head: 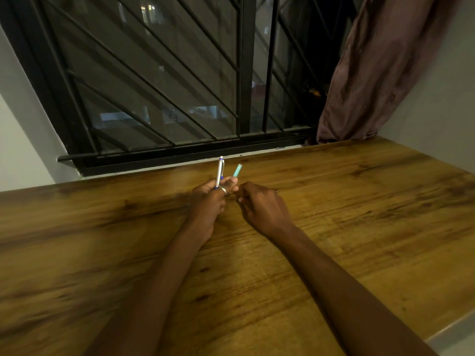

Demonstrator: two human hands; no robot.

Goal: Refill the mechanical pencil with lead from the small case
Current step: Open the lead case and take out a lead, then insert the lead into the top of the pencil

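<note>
My left hand (209, 201) grips a silver and blue mechanical pencil (220, 171), which stands nearly upright above the fist with its top end up. The same hand's thumb and forefinger pinch the lower end of a small teal lead case (237, 170), which leans up and to the right. A ring shows on one left finger. My right hand (262, 209) rests on the wooden table (359, 201) just right of the left hand, fingers curled in toward it; whether it pinches anything is hidden.
A window with black metal bars (154, 86) runs along the table's far edge. A brown curtain (372, 73) hangs at the far right corner. A light wall borders the table on the right.
</note>
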